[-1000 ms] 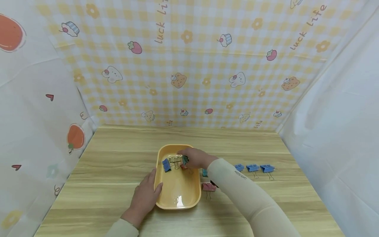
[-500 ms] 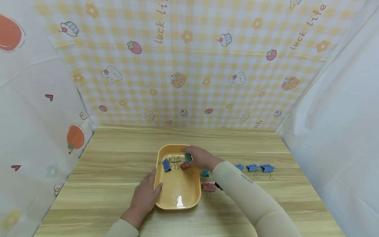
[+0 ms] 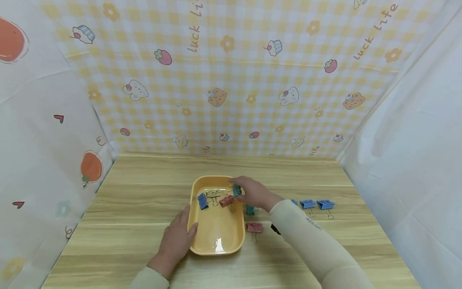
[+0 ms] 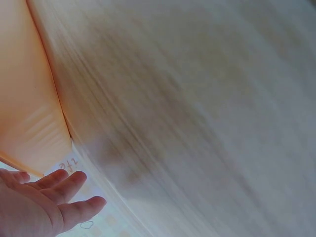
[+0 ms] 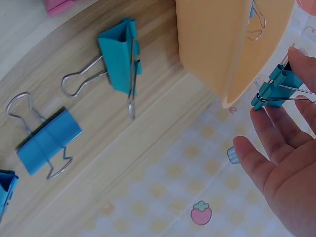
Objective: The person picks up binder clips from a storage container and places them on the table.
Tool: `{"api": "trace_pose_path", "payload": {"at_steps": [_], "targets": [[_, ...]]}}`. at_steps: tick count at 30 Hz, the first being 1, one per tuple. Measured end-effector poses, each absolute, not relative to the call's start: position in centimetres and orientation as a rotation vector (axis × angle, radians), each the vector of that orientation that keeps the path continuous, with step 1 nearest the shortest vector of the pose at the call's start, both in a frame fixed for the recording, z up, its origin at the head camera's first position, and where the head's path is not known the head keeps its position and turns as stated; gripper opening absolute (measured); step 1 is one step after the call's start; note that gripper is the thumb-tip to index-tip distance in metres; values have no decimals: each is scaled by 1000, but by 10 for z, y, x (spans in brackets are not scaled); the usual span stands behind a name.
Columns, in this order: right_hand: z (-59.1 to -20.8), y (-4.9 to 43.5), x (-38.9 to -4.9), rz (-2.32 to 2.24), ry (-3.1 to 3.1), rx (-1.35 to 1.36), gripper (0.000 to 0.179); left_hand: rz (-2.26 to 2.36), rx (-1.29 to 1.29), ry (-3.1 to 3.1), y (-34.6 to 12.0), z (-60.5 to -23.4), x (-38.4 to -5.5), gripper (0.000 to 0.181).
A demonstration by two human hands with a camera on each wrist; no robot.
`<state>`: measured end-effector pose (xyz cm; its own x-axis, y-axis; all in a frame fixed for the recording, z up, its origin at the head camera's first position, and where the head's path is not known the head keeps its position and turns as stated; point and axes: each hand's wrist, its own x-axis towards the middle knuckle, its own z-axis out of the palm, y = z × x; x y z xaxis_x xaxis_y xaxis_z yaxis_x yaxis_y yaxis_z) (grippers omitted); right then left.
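Note:
My right hand [image 3: 254, 192] pinches a teal binder clip [image 3: 237, 190] between thumb and fingertips, over the far right part of the yellow tray [image 3: 216, 253]. The right wrist view shows this held clip [image 5: 279, 86] with its wire handles towards the palm. My left hand [image 3: 177, 235] rests against the tray's left side, thumb over the rim and fingers extended along the outside. Inside the tray lie a blue binder clip [image 3: 203, 201], a gold binder clip [image 3: 213, 194] and a red binder clip [image 3: 226, 200].
Right of the tray, another teal clip [image 5: 118, 59] and a pink clip [image 3: 254, 228] lie on the wooden table [image 3: 144, 176]. A black clip [image 3: 275, 229] is partly behind the sleeve. Blue clips [image 3: 308, 204] stand in a row farther right. A patterned cloth [image 3: 231, 80] hangs behind the table.
My right hand has moved rightwards with the teal clip, from above the red clip towards the tray's right rim. More of the red clip now shows. The left hand has stayed in place.

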<state>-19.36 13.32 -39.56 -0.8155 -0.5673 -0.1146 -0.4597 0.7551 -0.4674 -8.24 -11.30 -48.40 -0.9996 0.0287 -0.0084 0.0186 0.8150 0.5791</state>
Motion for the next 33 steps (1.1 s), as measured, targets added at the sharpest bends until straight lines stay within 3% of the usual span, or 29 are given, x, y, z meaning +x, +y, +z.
{"api": "trace_pose_path", "payload": {"at_steps": [33], "targets": [[-410, 182, -170, -628, 2801, -583, 65, 940, 33, 2969, -113, -484, -84, 66]]}}
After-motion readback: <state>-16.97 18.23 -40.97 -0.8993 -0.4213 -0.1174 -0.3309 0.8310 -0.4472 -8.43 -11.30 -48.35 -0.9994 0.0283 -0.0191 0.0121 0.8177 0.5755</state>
